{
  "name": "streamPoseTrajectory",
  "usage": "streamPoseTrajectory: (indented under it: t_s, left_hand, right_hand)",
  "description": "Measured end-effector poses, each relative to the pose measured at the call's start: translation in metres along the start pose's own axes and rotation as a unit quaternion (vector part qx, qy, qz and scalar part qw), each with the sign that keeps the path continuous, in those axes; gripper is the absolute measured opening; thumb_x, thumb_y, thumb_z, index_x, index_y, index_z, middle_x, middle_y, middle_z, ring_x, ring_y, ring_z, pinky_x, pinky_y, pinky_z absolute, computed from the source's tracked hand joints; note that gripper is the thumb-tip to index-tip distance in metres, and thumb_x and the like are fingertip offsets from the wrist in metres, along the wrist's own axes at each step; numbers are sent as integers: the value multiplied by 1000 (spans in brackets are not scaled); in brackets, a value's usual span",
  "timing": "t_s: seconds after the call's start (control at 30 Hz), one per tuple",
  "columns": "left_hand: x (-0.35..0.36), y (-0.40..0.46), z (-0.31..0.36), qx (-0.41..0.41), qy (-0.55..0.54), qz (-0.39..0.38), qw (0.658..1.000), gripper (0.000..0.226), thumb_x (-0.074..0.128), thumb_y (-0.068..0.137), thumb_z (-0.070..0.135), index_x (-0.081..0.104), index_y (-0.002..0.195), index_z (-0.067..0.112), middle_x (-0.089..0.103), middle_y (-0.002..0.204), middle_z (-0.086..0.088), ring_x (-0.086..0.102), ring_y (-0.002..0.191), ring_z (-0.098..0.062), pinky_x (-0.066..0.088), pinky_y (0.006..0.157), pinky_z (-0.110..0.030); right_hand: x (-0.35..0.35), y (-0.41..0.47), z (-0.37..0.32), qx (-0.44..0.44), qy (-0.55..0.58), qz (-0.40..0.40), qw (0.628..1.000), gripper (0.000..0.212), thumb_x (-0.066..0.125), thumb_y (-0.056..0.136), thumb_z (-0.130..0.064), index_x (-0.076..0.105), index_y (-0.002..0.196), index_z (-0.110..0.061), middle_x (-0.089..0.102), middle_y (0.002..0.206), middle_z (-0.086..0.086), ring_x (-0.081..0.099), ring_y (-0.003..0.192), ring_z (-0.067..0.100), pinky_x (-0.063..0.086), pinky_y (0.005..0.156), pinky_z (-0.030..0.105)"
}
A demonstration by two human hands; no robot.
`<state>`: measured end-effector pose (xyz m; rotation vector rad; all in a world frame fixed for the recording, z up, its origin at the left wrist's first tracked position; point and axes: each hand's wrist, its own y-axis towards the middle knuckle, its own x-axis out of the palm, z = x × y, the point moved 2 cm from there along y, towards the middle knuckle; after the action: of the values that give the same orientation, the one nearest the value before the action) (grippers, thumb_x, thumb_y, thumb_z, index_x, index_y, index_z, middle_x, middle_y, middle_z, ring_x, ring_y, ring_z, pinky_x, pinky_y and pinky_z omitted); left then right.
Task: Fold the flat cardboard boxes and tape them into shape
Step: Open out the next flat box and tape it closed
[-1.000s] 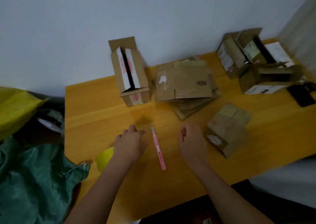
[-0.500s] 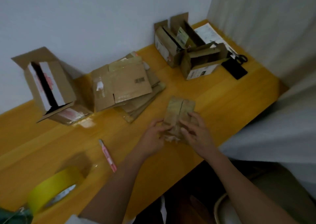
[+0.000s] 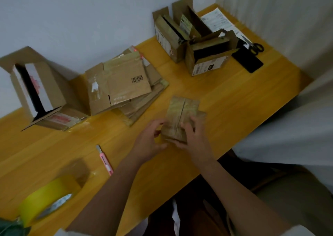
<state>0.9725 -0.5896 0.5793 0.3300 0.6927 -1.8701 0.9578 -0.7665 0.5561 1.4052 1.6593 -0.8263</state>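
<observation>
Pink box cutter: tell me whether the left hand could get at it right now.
Probably yes, once it lets go: the pink box cutter lies in the open beside the left hand, which now grips the small cardboard box.

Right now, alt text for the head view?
Both hands, left hand and right hand, grip a small cardboard box on a yellow table. Flat cardboard is stacked behind; a pink utility knife and yellow tape roll lie left.
</observation>
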Motion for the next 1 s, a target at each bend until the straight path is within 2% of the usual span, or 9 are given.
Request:
streamPoseTrajectory:
  t_s: [0.13,0.3,0.37,0.47,0.57,0.63,0.73,0.83,1.0]
  left_hand:
    - [8,7,6,23,98,41,994,83,86,70,21,44,141,31,50,136,4,54,115,-17,52,93,-34]
    - [14,15,10,51,203,63,976,70,76,81,20,42,143,22,53,125,-2,58,104,-24,51,79,-36]
    - [14,14,7,58,211,53,974,66,72,84,17,42,143,22,52,127,-1,58,103,-25,52,78,-39]
    - [14,12,7,105,231,66,965,58,67,87,7,49,139,25,56,133,0,63,94,-27,51,70,-32]
    - [11,17,16,123,282,66,949,56,55,90,-2,50,137,28,56,137,2,64,87,-27,44,65,-28]
    - [5,19,16,55,251,109,960,56,52,89,-6,48,135,25,59,130,-2,64,91,-27,53,65,-37]
    - [2,16,14,-142,81,226,960,21,54,97,9,61,117,6,68,103,-13,65,85,-28,56,69,-42]
    - [18,14,29,-270,-61,153,948,43,56,97,39,61,75,3,58,72,-20,55,63,-30,45,57,-41]
    - [31,17,42,-265,-117,160,944,24,65,92,36,61,91,13,65,92,-14,63,83,-33,53,71,-48]
  right_hand:
    - [-4,-1,2,4,11,-22,1000,51,82,75,-32,55,113,-11,38,140,23,43,127,42,54,84,46]
    - [-2,-1,9,-33,1,-64,997,72,86,71,-19,36,123,-21,16,148,13,43,129,45,56,85,52]
    - [-14,-2,15,-48,7,-87,995,64,78,80,-36,39,128,-24,15,147,3,45,128,32,57,85,44]
    - [-48,11,18,-23,49,15,998,52,57,84,-60,53,119,-21,39,128,1,52,108,16,55,78,30]
    - [-53,42,38,113,89,35,989,69,55,86,-63,41,139,-20,32,142,1,35,130,20,41,104,36]
    - [-46,55,47,176,121,-46,976,82,58,83,-67,31,147,-23,32,147,1,34,134,23,38,108,43]
    - [-40,48,45,248,254,-78,932,78,63,83,-62,36,145,-23,47,131,-4,51,119,20,49,88,34]
    - [-35,34,37,293,235,-62,925,77,63,76,-72,48,133,-22,54,119,-6,58,106,18,52,80,33]
    - [-24,29,35,321,137,-61,935,76,58,74,-78,57,123,-20,58,117,-2,58,104,20,52,84,37]
